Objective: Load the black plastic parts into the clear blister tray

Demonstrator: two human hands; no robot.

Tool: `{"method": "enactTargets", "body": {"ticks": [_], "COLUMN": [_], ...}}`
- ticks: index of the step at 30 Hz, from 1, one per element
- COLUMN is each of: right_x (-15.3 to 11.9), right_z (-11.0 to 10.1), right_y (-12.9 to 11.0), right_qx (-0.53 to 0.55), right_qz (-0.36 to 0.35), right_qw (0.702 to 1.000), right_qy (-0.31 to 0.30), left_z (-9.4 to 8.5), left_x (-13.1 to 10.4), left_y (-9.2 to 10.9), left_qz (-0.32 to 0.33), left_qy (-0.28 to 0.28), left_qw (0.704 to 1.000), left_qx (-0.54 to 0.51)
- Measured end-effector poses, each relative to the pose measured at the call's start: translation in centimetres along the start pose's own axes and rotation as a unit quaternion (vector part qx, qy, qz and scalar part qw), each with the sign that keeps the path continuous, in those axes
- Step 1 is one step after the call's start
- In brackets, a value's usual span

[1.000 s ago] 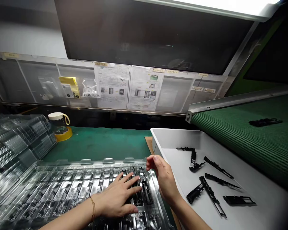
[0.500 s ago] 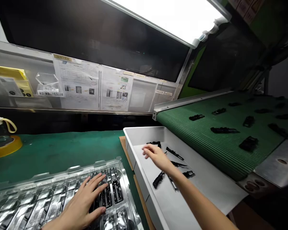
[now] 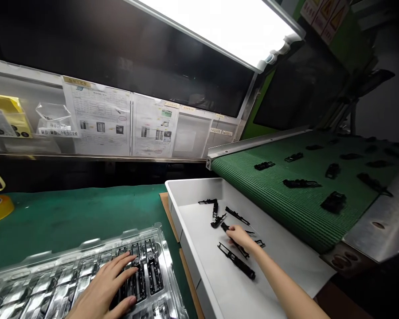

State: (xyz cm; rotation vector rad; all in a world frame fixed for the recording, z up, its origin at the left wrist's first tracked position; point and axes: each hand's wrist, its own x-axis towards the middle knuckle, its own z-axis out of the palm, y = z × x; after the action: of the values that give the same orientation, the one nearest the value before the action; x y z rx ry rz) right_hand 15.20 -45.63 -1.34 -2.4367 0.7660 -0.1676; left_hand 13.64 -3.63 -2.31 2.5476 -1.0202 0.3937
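Note:
My left hand (image 3: 111, 283) lies with spread fingers over the clear plastic blister tray (image 3: 66, 270). Black plastic parts sit in the tray's pockets at its right end, one of them a slotted black part (image 3: 155, 274) beside my fingertips. Inside the white bin (image 3: 199, 288), my right hand (image 3: 240, 237) pinches a long, narrow black plastic part (image 3: 226, 227), partly hidden by the fingers. Around it on the bin's floor lie more such parts, including a frame-like black piece (image 3: 236, 262) nearer me and another black piece (image 3: 237, 215) farther back.
Right of the bin, a green conveyor belt (image 3: 269, 195) carries several scattered black parts and ends above the bin's edge. A yellow tape roll (image 3: 1, 210) rests on the green mat (image 3: 86, 208) at left. Instruction sheets (image 3: 101, 119) hang behind, under a bright lamp (image 3: 219, 26).
My right hand has come down toward me in the bin and closed on a black part. Some parts there now lie differently. My left hand stays on the tray; the whole view has shifted slightly.

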Motion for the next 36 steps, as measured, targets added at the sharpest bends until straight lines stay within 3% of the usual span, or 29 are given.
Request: {"method": "enactTargets", "body": {"ticks": [5, 9, 14, 19, 25, 32, 36], "right_x": [1.1, -0.1, -0.9, 1.4, 2.9, 2.5, 2.2], "right_z": [-4.3, -5.5, -4.5, -3.2, -1.6, -0.3, 1.6], "right_y": [1.9, 4.5, 5.3, 3.8, 3.1, 0.0, -1.2], "right_qx": [-0.093, -0.206, -0.291, -0.333, -0.361, -0.35, -0.348], "right_qz": [-0.048, -0.103, -0.166, -0.178, -0.186, -0.322, -0.332], "right_qw": [0.994, 0.972, 0.94, 0.926, 0.914, 0.88, 0.877], "right_qy": [0.003, -0.044, -0.064, -0.003, -0.002, -0.002, -0.011], "left_z": [-0.1, -0.1, -0.5, -1.0, -1.2, -1.0, -1.0], "left_x": [0.0, 0.0, 0.2, 0.5, 0.6, 0.6, 0.5], "left_y": [-0.2, -0.2, 0.5, 0.9, 1.0, 0.9, 1.0], "left_qz": [-0.008, 0.004, -0.001, -0.001, -0.004, -0.023, -0.033], "left_qy": [-0.003, -0.016, 0.006, 0.006, 0.013, 0.01, 0.012], "left_qw": [1.0, 1.0, 1.0, 0.999, 1.0, 0.999, 0.999], "left_qx": [0.009, 0.0, 0.01, 0.034, 0.008, -0.034, -0.037]}}
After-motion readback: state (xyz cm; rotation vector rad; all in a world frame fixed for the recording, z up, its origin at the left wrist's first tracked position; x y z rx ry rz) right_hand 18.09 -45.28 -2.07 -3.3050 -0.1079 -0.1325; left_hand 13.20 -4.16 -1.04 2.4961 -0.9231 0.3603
